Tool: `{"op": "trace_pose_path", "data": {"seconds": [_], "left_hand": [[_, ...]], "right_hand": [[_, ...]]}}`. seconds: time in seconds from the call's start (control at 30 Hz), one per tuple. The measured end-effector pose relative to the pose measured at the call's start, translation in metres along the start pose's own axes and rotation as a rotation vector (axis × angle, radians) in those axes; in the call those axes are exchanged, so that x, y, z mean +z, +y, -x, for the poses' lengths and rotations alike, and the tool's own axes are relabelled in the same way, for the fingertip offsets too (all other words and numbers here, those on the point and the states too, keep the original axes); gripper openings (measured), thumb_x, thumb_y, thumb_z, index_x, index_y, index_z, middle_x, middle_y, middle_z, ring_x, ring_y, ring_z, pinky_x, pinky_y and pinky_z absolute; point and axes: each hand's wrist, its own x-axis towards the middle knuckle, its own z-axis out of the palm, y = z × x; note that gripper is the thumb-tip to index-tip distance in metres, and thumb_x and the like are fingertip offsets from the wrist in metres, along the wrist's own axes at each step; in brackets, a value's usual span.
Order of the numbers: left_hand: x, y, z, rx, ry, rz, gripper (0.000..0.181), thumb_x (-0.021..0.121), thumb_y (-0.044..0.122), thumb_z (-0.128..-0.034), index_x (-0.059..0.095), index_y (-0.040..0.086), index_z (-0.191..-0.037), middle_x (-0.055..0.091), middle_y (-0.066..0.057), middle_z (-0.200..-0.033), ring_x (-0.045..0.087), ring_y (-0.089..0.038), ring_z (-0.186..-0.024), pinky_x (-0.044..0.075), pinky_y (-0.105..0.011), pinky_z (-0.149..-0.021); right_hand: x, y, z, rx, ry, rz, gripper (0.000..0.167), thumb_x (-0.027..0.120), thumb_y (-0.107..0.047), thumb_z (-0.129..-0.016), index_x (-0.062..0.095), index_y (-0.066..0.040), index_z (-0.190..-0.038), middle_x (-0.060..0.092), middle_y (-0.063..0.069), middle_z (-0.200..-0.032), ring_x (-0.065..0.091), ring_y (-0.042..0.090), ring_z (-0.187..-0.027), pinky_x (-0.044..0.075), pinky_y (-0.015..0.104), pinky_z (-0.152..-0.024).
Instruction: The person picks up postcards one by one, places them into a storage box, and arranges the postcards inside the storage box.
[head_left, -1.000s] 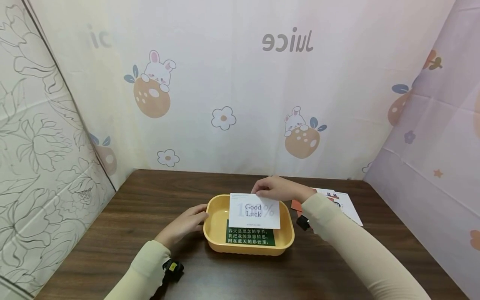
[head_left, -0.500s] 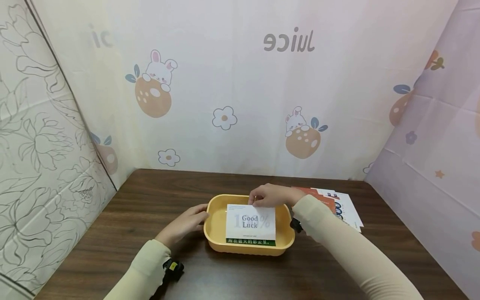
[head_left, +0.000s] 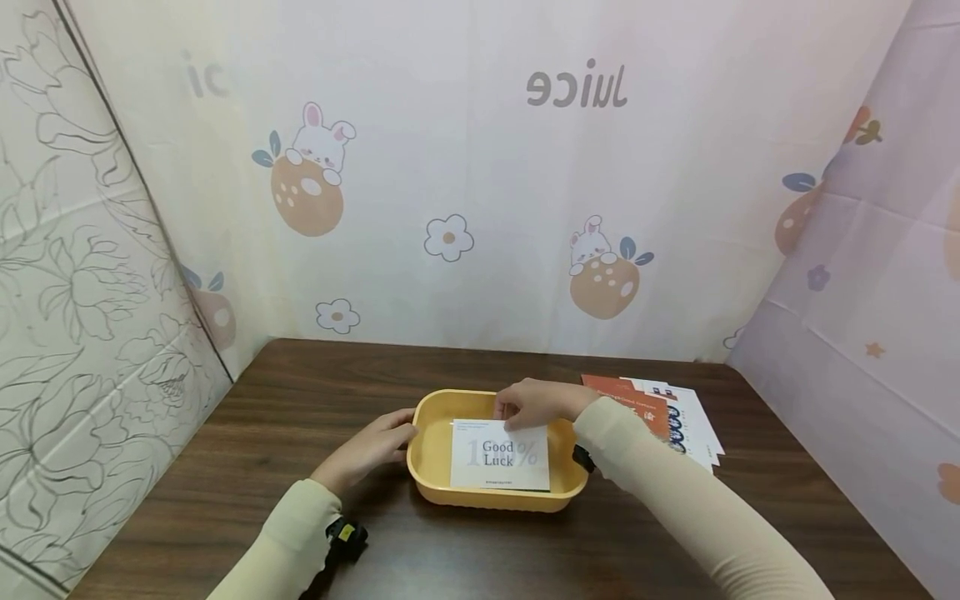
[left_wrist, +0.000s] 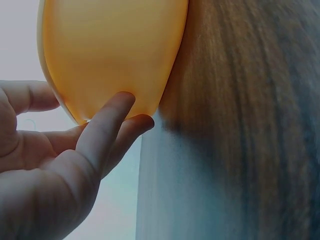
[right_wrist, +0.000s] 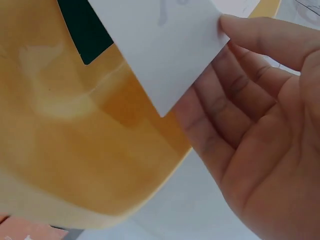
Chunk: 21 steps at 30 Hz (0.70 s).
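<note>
A yellow tray point(head_left: 429, 492) stands on the table in the head view. My left hand point(head_left: 367, 450) holds its left end; in the left wrist view the thumb and fingers point(left_wrist: 107, 122) lie against the outer wall. My right hand point(head_left: 538, 402) pinches the upper edge of a white "Good Luck" card point(head_left: 498, 467) inside the tray. In the right wrist view the thumb is on the card's face and the other fingers are behind it. Beneath the white card lies a dark green card point(right_wrist: 87, 35), almost wholly covered in the head view.
Right of the tray, a fanned pile of red cards point(head_left: 611, 385) and white cards point(head_left: 697, 417) lies on the brown wooden table point(head_left: 337, 375), partly behind the right forearm. Patterned curtains point(head_left: 390, 167) enclose the table at the back and sides.
My right hand has lowered the white card into the tray and toward me, covering the green card's text. More of the red cards shows now. The left hand has stayed in place.
</note>
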Motion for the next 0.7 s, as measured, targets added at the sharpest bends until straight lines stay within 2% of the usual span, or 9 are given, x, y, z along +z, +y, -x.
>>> {"op": "trace_pose_path", "data": {"seconds": [0.17,0.5,0.7], "left_hand": [[-0.0003,0.0013,0.0004,0.011,-0.001,-0.007,0.051,0.045,0.019,-0.1047,0.039,-0.006,-0.149,0.047,-0.024,-0.145,0.056,-0.033,-0.123,0.051,-0.047,-0.097],[-0.0012,-0.0020,-0.0018,0.026,-0.013,-0.001,0.051,0.044,0.019,-0.1053,0.038,-0.006,-0.149,0.046,-0.024,-0.146,0.055,-0.033,-0.124,0.052,-0.047,-0.097],[-0.0013,-0.0011,-0.0013,0.028,-0.017,0.004,0.052,0.044,0.019,-0.1051,0.037,-0.008,-0.149,0.045,-0.026,-0.147,0.055,-0.035,-0.124,0.052,-0.046,-0.097]], "right_hand": [[0.0018,-0.0031,-0.0007,0.068,-0.018,0.017,0.015,0.073,-0.017,-0.093,0.065,-0.025,-0.102,0.061,-0.008,-0.091,0.056,0.013,-0.088,0.049,0.032,-0.081],[0.0065,-0.0079,0.0006,0.127,-0.058,0.037,0.012,0.070,-0.027,-0.096,0.067,-0.026,-0.107,0.060,-0.007,-0.093,0.054,0.015,-0.091,0.048,0.038,-0.086],[0.0073,-0.0081,0.0011,0.182,-0.078,0.056,0.020,0.070,-0.033,-0.095,0.068,-0.026,-0.114,0.062,-0.008,-0.102,0.056,0.016,-0.098,0.048,0.042,-0.093]]}}
